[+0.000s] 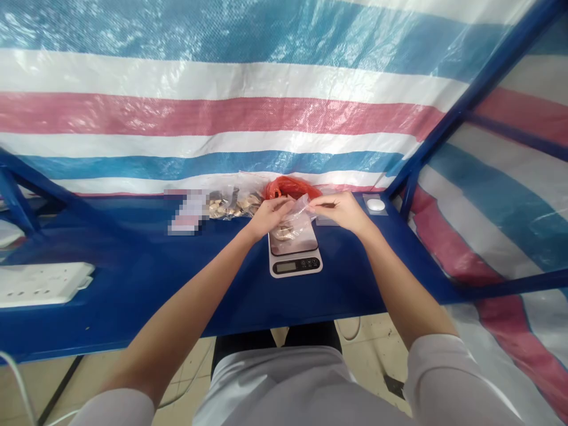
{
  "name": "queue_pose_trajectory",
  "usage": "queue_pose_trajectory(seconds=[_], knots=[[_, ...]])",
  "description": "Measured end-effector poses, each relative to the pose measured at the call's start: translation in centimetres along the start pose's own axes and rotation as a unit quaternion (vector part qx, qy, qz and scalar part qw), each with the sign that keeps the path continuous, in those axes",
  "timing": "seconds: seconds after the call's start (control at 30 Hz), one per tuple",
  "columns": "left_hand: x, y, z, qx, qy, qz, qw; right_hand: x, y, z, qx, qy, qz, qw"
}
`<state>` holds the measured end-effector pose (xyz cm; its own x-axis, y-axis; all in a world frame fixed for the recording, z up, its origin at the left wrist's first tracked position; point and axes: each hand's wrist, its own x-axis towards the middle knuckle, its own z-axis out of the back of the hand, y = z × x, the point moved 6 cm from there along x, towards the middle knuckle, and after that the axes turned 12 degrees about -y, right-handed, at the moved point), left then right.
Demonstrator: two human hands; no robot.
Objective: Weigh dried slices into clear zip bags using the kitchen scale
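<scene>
A clear plastic bag [293, 228] with pale, flat pieces in it hangs over a white kitchen scale [296, 267] with a dark display. My left hand [270, 218] grips the bag's left side near its top, fingers closed. At the upper right edge of the same bag, my right hand [341, 211] pinches the plastic. Whether the bag's bottom rests on the scale plate, I cannot tell. Just behind my hands lies a red plastic bag [293, 186], partly hidden. Filled clear bags [235, 202] of brownish, flat pieces lie left of it.
A white power strip [44, 283] lies on the blue table [133, 260] at the left. A small white round object [375, 205] is at the back right. Blue frame bars [410, 195] and a striped tarpaulin [222, 112] enclose the table.
</scene>
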<state>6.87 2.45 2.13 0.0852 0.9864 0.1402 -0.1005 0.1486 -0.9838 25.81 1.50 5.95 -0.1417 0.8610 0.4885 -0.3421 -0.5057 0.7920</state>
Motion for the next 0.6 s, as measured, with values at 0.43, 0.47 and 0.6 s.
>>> queue_pose_trajectory(seconds=[0.43, 0.47, 0.6], knots=[[-0.8, 1.4, 0.0, -0.246, -0.087, 0.14, 0.955, 2.5, -2.8, -0.5, 0.077, -0.073, -0.026, 0.994], [-1.0, 1.5, -0.2, -0.259, -0.098, 0.132, 0.952, 2.5, -3.3, -0.7, 0.095, -0.091, -0.041, 0.99], [-1.1, 2.1, -0.6, -0.283, -0.129, 0.119, 0.943, 1.9, -6.1, -2.2, 0.178, -0.158, -0.172, 0.956]])
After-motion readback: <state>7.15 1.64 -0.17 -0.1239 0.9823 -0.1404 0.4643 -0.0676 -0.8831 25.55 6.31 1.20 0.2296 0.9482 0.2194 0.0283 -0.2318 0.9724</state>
